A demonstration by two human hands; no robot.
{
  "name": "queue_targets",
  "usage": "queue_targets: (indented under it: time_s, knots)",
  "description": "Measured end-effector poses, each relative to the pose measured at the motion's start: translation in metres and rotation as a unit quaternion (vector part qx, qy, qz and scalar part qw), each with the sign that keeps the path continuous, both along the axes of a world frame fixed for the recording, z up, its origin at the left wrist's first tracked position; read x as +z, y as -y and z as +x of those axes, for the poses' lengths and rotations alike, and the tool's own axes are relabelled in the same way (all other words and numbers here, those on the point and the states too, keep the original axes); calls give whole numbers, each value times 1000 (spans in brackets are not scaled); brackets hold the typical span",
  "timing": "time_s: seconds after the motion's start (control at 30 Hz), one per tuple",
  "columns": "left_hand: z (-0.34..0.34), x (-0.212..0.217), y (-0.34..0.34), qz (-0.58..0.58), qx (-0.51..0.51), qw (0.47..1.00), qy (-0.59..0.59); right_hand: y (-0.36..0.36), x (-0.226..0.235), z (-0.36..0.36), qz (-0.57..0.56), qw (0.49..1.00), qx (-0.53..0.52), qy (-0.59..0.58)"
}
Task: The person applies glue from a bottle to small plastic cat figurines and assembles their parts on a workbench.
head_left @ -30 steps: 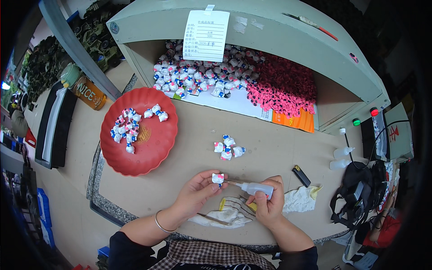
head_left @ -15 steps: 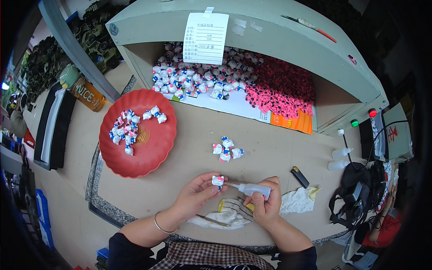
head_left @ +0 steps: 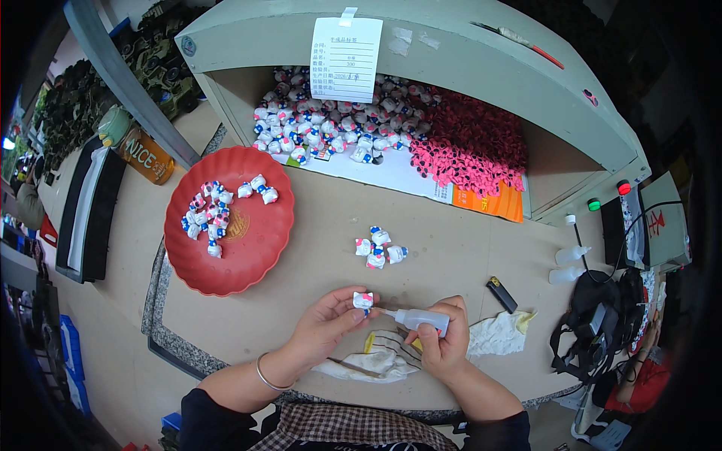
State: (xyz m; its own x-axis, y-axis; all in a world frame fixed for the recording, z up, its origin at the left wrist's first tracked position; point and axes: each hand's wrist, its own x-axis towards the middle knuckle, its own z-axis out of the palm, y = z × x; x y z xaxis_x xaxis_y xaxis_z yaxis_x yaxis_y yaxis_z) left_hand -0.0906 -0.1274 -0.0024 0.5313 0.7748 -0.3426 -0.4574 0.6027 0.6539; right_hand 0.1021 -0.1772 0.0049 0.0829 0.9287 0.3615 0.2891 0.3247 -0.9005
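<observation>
Pinched in the fingers of my left hand (head_left: 326,322) is a small white cat-head figurine (head_left: 363,301) with a pink bow and a blue lower part. My right hand (head_left: 445,342) grips a translucent squeeze bottle (head_left: 421,320), its thin tip pointing left at the figurine's lower side. Whether the tip touches it, I cannot tell. Beyond my hands, a cluster of several similar figurines (head_left: 377,246) lies on the tabletop. More figurines (head_left: 214,210) rest in a red scalloped plate (head_left: 263,240) to the left.
A shelf box (head_left: 451,45) at the back holds piled figurines (head_left: 323,124) and small pink pieces (head_left: 470,161). A black lighter (head_left: 501,295), a white cloth (head_left: 502,336) and a striped glove (head_left: 387,357) lie near my right hand. Two small bottles (head_left: 569,255) stand far right.
The squeeze bottle has shifted slightly left and down, its tip now lower beside the figurine. My left hand keeps its hold, almost still.
</observation>
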Motion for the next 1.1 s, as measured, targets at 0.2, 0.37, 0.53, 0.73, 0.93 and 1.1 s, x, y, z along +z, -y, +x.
queue_targets:
  time_s: [0.2,0.37,0.53,0.73,0.93,1.1]
  knots:
    - [1,-3,3,23,20,999,-16,3,1,3,2,999,-6,41]
    - [1,-4,3,34,22,999,-32,3,-1,4,3,999,-18,44]
    - [1,-3,4,31,16,998,-43,3,-4,5,10,1000,-9,17]
    - [1,-5,5,46,3,998,-51,2,1,-2,-25,999,-12,-44]
    - [2,-5,5,65,-3,997,-52,-1,-4,-1,10,1000,-5,25]
    - [2,-4,6,74,-3,995,-62,0,-1,-3,5,1000,-7,-4]
